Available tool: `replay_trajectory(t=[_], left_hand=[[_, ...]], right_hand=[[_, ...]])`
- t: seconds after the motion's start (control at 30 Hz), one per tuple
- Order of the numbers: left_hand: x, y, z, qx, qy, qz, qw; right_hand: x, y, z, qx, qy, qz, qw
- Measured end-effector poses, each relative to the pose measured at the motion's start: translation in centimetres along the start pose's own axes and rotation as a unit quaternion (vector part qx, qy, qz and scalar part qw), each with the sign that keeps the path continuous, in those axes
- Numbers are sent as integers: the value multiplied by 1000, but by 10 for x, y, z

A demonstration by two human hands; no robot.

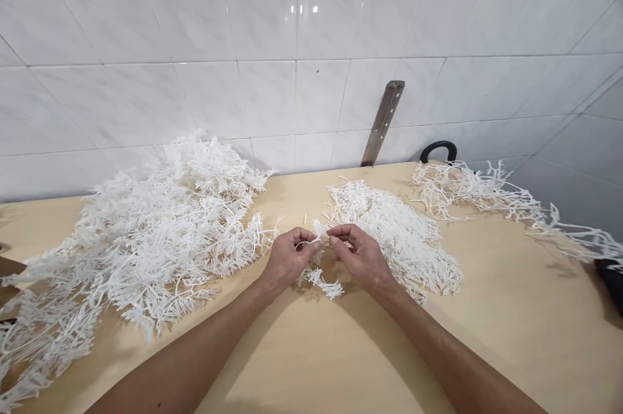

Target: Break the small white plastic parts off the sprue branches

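Note:
In the head view, my left hand (pixel 287 257) and my right hand (pixel 359 257) meet over the middle of the table. Thumb and forefinger of each are pinched at a small white branched plastic sprig (pixel 319 230) held between them. Just beneath, a few more white sprigs (pixel 325 285) show near the tabletop, partly hidden by my left hand. Beside my right hand spreads a heap of small white plastic pieces (pixel 394 232). To the left rises a larger tangled pile of white branching plastic sprays (pixel 170 232).
Bare white branched stems (pixel 487 196) lie at the right, running past the edge of the pale wooden table (pixel 302 362). A metal strip (pixel 383 123) leans against the tiled wall (pixel 267 99). Near it stands a black curved handle (pixel 439 146). A dark object (pixel 610 285) sits at far right.

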State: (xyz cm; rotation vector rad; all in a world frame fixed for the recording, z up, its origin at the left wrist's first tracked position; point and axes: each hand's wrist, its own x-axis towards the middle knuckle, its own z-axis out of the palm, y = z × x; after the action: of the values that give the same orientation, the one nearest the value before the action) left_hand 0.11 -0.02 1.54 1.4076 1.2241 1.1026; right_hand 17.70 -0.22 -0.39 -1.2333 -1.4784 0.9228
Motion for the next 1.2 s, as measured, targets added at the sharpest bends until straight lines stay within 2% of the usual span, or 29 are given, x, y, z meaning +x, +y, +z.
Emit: replay_trajectory(t=[0.27,0.4,0.57,0.77,0.9,1.03,1.13,1.2], left_hand=[[1,-4,0,-17,-64,37,997],[0,-4,0,-14,-93,45,995],[-4,-1,2,15,-108,48,993],[-6,4,2,39,-122,57,990],[-6,8,-1,11,-120,49,992],[-3,5,-2,-57,-115,6,992],[-1,0,0,-100,-93,-35,990],[-1,-2,1,-91,-73,-35,992]], right_hand=[[2,-3,-5,41,-60,36,997],[3,-5,-7,48,-68,44,996],[3,-4,-7,32,-58,50,997],[3,-5,-9,37,-94,28,994],[4,-4,-8,47,-77,33,995],[5,-5,-8,60,-37,35,997],[3,-8,-8,57,-17,31,998],[3,-9,-6,60,-14,33,998]])
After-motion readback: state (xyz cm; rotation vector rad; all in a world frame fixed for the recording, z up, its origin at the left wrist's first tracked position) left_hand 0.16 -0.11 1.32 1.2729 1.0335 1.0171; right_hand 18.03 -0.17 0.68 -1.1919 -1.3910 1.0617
